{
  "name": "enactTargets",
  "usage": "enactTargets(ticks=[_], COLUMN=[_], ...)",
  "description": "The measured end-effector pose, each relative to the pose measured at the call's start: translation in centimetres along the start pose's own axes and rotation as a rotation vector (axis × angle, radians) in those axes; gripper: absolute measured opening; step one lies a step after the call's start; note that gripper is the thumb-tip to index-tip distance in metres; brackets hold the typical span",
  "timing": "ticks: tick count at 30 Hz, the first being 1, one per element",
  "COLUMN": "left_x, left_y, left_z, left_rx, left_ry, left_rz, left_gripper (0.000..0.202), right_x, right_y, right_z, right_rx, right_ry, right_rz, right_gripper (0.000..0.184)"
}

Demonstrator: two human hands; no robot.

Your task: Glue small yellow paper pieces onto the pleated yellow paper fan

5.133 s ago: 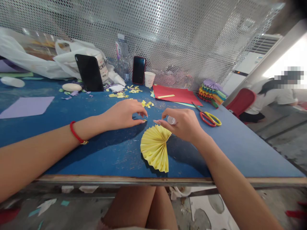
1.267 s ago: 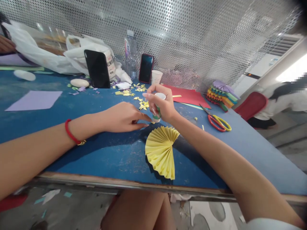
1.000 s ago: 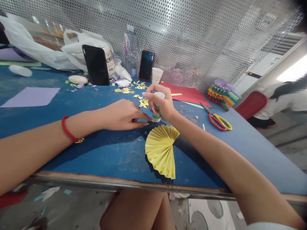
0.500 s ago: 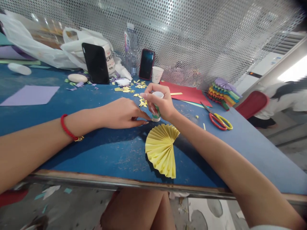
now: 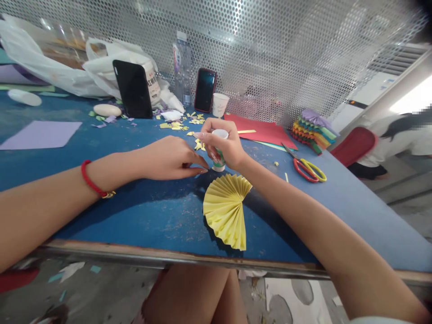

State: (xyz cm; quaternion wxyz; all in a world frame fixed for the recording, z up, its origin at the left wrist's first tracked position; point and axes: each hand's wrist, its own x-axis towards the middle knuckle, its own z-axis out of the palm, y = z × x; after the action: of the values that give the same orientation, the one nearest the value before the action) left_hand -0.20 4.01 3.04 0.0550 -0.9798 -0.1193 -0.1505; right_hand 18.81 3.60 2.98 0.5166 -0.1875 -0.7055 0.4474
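Note:
My right hand (image 5: 225, 148) is wrapped round a small white-and-green glue stick (image 5: 219, 155), held upright with its lower end on the blue table (image 5: 141, 211). My left hand (image 5: 170, 158) lies just left of it, fingertips pinched together against the table beside the stick's base; what they press on is too small to make out. A folded yellow paper fan (image 5: 225, 209) lies flat just in front of both hands, touching neither.
Red-and-yellow scissors (image 5: 305, 167), red paper (image 5: 263, 132) and a stack of coloured fans (image 5: 313, 131) lie to the right. Two phones (image 5: 132, 95), a bottle (image 5: 180, 67), a paper cup (image 5: 220, 104), plastic bags and yellow scraps (image 5: 182, 126) line the mesh screen. Lilac sheet (image 5: 40, 134) at left. A person sits far right.
Five seconds ago my hands pinched something small between them above the fan. Since then my right hand has stood the glue stick upright; over the last second both hands barely moved.

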Motion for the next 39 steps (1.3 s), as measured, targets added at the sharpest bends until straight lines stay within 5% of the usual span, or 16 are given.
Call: enactTargets(ticks=[6, 11, 15, 20, 39], left_x=[0.1, 0.5, 1.1, 1.9, 1.9], left_y=[0.1, 0.4, 0.8, 1.0, 1.5], left_z=[0.0, 0.1, 0.3, 0.6, 0.2], left_rx=[-0.025, -0.111, -0.473, -1.023, -1.063], left_ry=[0.027, 0.104, 0.207, 0.174, 0.205], left_rz=[-0.073, -0.270, -0.521, -0.725, -0.769], left_gripper=[0.029, 0.026, 0.034, 0.034, 0.024], right_x=[-0.1, 0.3, 0.8, 0.9, 0.6], right_y=[-0.1, -1.0, -2.7, -4.3, -4.0], right_z=[-0.5, -0.6, -0.2, 0.6, 1.3], right_rx=[-0.049, -0.067, -0.035, -0.027, -0.059], right_ry=[-0.043, -0.005, 0.042, 0.050, 0.066], right_rz=[0.013, -0.002, -0.097, -0.208, -0.224], right_gripper=[0.041, 0.042, 0.040, 0.041, 0.039])
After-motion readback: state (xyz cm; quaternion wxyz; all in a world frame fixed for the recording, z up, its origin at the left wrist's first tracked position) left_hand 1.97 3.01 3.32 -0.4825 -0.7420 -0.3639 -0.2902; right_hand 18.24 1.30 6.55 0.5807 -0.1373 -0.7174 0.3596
